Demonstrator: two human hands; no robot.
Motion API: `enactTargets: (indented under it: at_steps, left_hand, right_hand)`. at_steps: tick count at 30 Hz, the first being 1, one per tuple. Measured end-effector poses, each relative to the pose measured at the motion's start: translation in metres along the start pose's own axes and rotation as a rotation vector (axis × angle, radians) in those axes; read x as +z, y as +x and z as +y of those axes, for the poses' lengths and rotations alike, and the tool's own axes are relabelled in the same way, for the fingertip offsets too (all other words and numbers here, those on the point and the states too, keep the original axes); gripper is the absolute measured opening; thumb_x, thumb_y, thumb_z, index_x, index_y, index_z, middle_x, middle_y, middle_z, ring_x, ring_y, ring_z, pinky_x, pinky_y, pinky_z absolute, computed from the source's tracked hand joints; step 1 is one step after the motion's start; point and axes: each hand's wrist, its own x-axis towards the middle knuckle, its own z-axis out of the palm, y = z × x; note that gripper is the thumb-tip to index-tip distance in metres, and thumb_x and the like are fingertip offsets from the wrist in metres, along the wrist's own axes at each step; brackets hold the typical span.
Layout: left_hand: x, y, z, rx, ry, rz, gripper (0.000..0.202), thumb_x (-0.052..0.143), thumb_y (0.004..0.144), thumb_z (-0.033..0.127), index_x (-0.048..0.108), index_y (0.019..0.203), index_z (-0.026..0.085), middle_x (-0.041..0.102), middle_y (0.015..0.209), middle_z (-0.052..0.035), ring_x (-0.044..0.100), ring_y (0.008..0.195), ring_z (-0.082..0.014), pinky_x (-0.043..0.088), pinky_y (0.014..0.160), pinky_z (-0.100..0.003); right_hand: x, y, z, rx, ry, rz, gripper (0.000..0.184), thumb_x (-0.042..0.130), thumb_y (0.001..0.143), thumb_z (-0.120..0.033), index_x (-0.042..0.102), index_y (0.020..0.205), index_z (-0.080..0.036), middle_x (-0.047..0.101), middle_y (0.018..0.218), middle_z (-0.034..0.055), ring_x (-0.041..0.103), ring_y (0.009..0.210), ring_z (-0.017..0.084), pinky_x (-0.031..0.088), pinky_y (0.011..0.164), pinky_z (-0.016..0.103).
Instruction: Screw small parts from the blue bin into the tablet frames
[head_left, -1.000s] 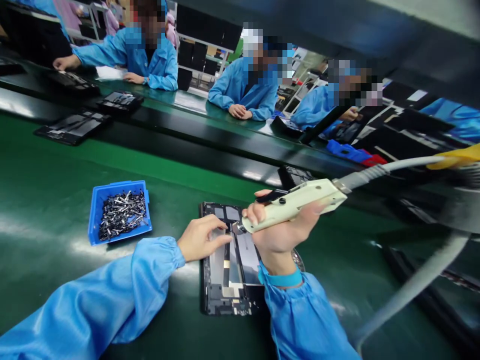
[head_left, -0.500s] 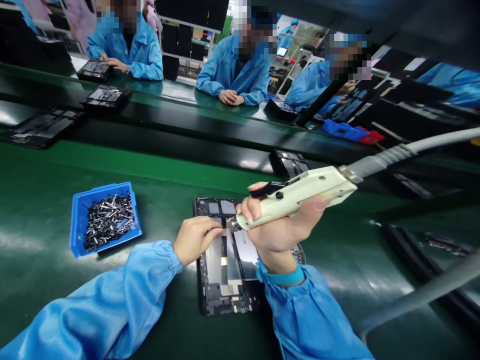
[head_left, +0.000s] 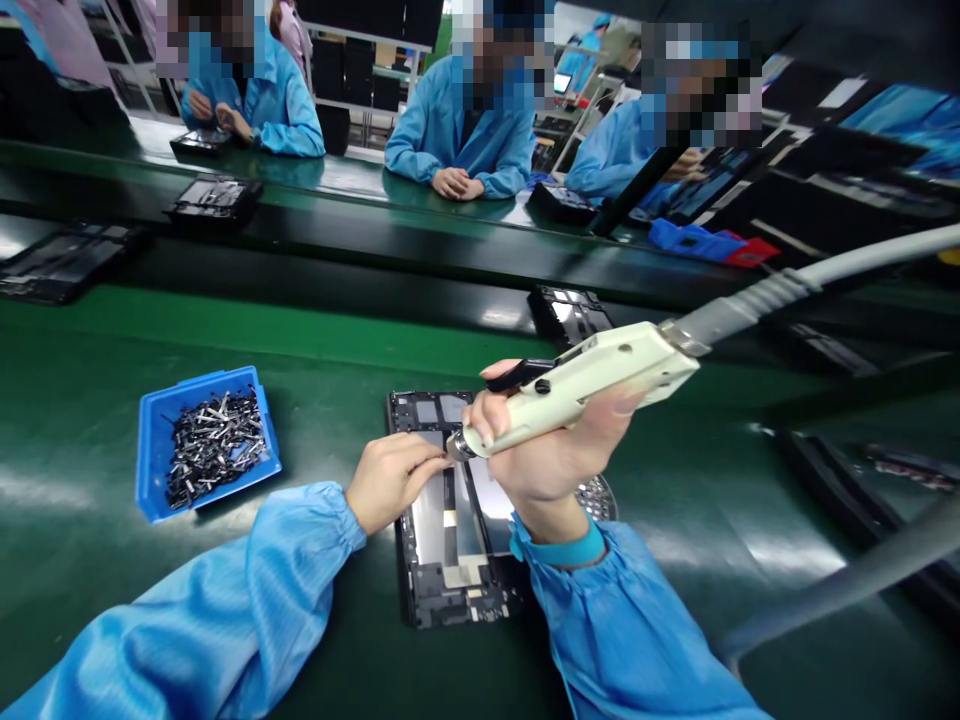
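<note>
The electric screwdriver point(head_left: 581, 393) is gripped around its barrel by the right hand point(head_left: 544, 472), its tip held over the opened tablet point(head_left: 429, 535) on the bench point(head_left: 322, 610). The left hand point(head_left: 391, 478) is pinched closed beside the tip — whether a small part is held cannot be told. The screwdriver is judged stiff and fairly weighty, best held by the barrel; the tablet is probably light and fragile — to be taken by its outer edges.

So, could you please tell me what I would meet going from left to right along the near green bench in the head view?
A blue bin of small parts, the left hand, the right hand holding a pale power tool, a thick grey tube.
</note>
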Motion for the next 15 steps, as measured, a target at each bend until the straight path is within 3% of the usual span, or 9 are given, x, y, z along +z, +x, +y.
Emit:
enactTargets:
  at_steps: [8, 15]
  left_hand:
    - [0.0012, -0.0015, -0.0012, 0.008, 0.016, 0.008, 0.038, 0.053, 0.110, 0.036, 0.076, 0.088, 0.016, 0.078, 0.080, -0.0033, 0.071, 0.068, -0.0144, 0.053, 0.066, -0.025]
    - [0.0013, -0.0038, -0.0017, -0.005, 0.020, -0.017, 0.039, 0.049, 0.112, 0.036, 0.077, 0.091, 0.016, 0.079, 0.082, -0.0041, 0.072, 0.071, -0.0150, 0.055, 0.067, -0.026]
  right_hand:
    - [-0.0023, -0.0007, 0.0014, -0.022, -0.040, -0.034, 0.075, 0.049, 0.068, -0.101, 0.069, 0.084, -0.031, 0.036, 0.044, -0.0044, 0.039, 0.038, 0.019, 0.033, 0.046, 0.037]
    - [-0.0012, -0.0015, 0.0009, -0.029, -0.026, -0.010, 0.074, 0.051, 0.068, -0.100, 0.071, 0.083, -0.030, 0.038, 0.044, -0.0041, 0.041, 0.039, 0.019, 0.040, 0.048, 0.038]
